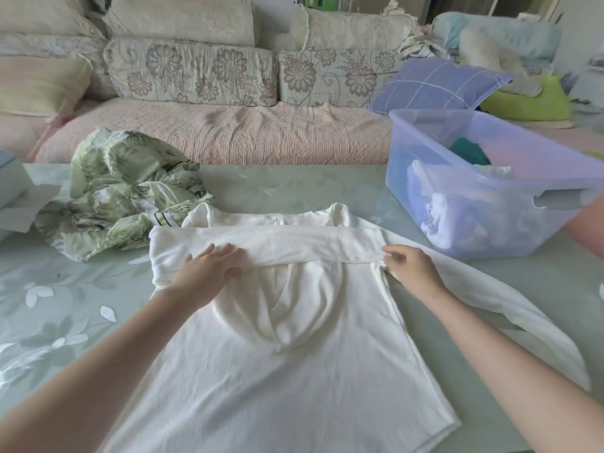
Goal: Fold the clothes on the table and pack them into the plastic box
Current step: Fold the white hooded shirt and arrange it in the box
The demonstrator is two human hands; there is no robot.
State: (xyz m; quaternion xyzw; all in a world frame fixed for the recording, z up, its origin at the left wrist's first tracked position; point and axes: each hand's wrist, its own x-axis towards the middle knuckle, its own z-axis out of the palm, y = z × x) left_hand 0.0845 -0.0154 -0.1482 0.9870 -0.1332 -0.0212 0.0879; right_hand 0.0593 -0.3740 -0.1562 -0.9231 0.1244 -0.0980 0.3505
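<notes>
The white top (277,371) is being held flat on the desk (65,322) under both grips. The folded sleeve (277,243) is being pressed down by the left grip (209,266), its fingers straight and spread. The end of that sleeve is being pinched by the right grip (408,269). The plastic box (490,230), with clothes inside, is being seen past the right grip, and a green flowery cloth (130,191) past the left grip

Single head-worn view, looking forward and down, close over table (294,188), wide-angle
</notes>
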